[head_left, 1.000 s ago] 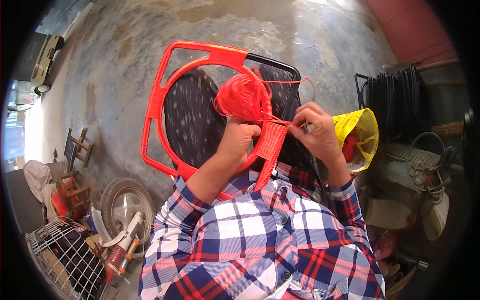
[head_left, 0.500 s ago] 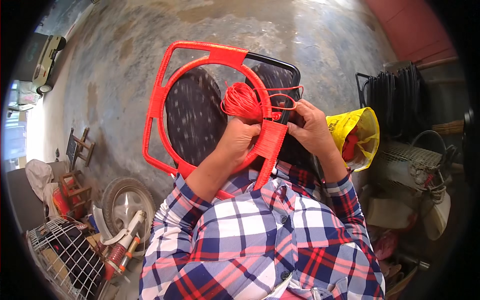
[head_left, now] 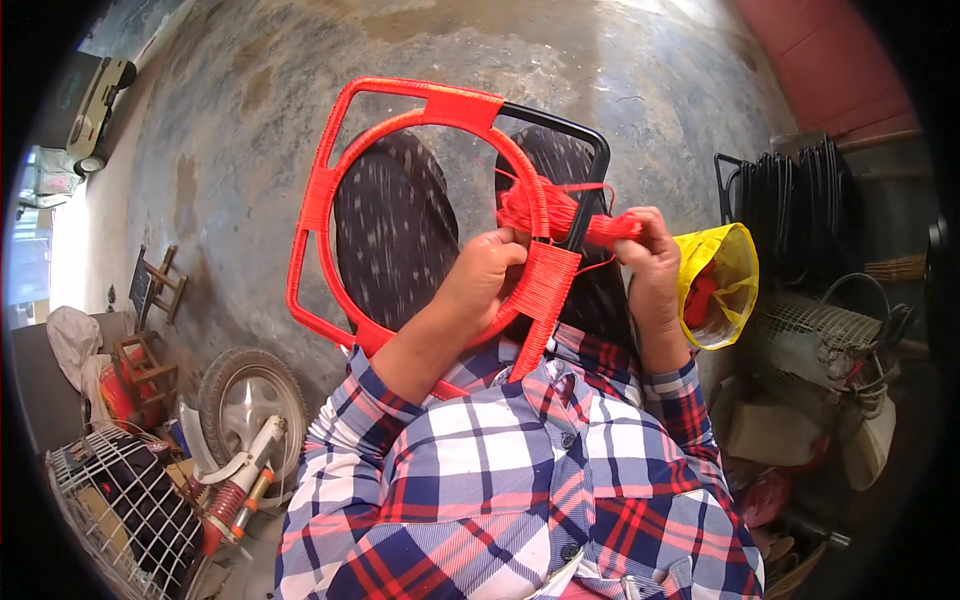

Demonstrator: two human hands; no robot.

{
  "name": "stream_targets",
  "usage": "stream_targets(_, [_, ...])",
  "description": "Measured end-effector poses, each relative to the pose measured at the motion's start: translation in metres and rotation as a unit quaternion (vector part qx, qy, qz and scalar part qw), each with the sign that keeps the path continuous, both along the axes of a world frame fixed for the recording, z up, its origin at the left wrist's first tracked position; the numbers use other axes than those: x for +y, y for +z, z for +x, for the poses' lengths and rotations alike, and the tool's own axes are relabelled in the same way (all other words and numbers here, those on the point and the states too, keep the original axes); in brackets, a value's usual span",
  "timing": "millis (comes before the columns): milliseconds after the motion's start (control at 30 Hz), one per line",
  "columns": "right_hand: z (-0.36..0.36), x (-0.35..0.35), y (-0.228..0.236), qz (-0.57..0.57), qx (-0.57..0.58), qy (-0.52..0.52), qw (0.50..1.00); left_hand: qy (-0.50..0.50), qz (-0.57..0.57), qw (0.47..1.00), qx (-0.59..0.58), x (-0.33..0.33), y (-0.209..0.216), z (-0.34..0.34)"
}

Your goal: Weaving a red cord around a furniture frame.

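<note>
Frame point(head_left: 550, 275) (one) is gripped by left hand point(head_left: 485, 270), one cord bundle point(head_left: 561, 212) by right hand point(head_left: 654, 258)

1 tyred wheel point(head_left: 246, 408) sits near a red-coiled shock absorber point(head_left: 226, 506), a pale cloth point(head_left: 75, 340) farther left.

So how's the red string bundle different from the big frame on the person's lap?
The string bundle is a loose bunch of strands, while the frame has a ring inside a squarish outline. The string bundle is much smaller than the frame. The string bundle is red all over, but the frame has a bare black stretch. The right hand grips the string bundle's end. Both show bright red.
</note>
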State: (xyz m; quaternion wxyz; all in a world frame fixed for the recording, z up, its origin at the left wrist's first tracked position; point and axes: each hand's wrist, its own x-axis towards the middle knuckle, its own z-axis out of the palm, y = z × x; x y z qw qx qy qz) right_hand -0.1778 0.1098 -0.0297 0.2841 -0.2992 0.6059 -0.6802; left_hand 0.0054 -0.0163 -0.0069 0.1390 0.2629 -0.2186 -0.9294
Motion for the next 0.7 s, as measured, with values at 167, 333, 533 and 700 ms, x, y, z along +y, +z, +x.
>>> stream_targets(167, [-0.035,0.039,0.003,-0.109,-0.278,-0.015,0.954,0.024,-0.023,0.999,-0.041,-0.002,-0.011,0.002])
stream_targets(333, [-0.08,0.085,0.006,-0.342,-0.32,0.144,0.872,0.053,-0.025,0.998,-0.035,0.001,0.001,-0.002])
stream_targets(533, [-0.109,0.113,0.054,-0.336,-0.378,0.015,0.863,0.062,-0.023,0.998,0.01,0.003,0.005,-0.003])
stream_targets(700, [-0.051,0.067,0.034,-0.104,-0.235,-0.044,0.965,0.042,-0.021,0.999,0.016,0.001,0.005,-0.002])
